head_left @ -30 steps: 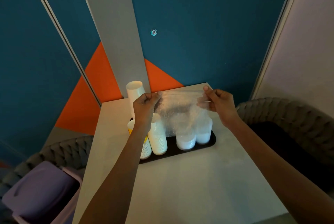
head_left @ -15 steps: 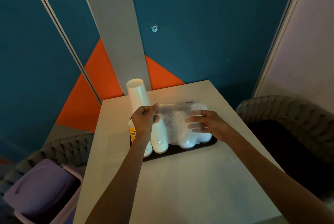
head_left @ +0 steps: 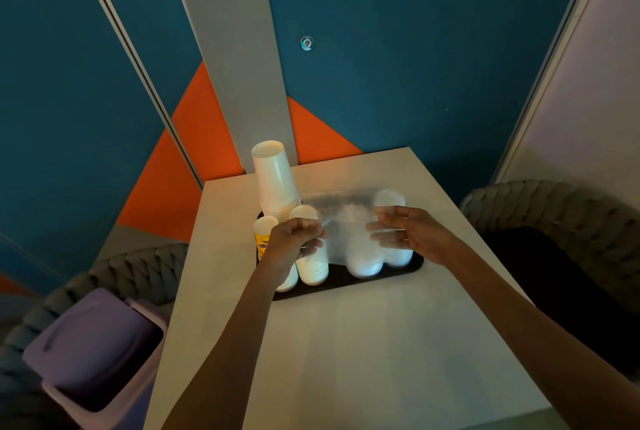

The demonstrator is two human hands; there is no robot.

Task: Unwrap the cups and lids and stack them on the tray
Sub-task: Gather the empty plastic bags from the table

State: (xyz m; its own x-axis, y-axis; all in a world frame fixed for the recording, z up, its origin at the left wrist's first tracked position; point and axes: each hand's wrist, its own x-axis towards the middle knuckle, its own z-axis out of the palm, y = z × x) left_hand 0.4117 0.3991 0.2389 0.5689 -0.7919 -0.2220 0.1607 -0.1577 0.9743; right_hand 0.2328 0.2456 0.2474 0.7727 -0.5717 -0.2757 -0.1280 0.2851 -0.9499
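Observation:
A clear plastic wrapper (head_left: 346, 218) is stretched above the black tray (head_left: 346, 282). My left hand (head_left: 294, 239) pinches its left edge. My right hand (head_left: 412, 233) lies against its right side with fingers nearly straight, seen partly through the film. On the tray stand a tall stack of white cups (head_left: 275, 180), a yellow-printed cup stack (head_left: 263, 239) mostly behind my left hand, a white cup stack (head_left: 311, 265), and two stacks of white lids (head_left: 365, 261) behind the wrapper.
The tray sits at the far middle of a pale square table (head_left: 346, 343). A purple bin (head_left: 93, 343) with its lid tipped open stands left of the table. Grey woven chairs (head_left: 554, 211) flank the table on both sides.
Both hands have lowered the wrapper from in front of me towards the tray. My right hand went from pinching the edge to lying flat against the film.

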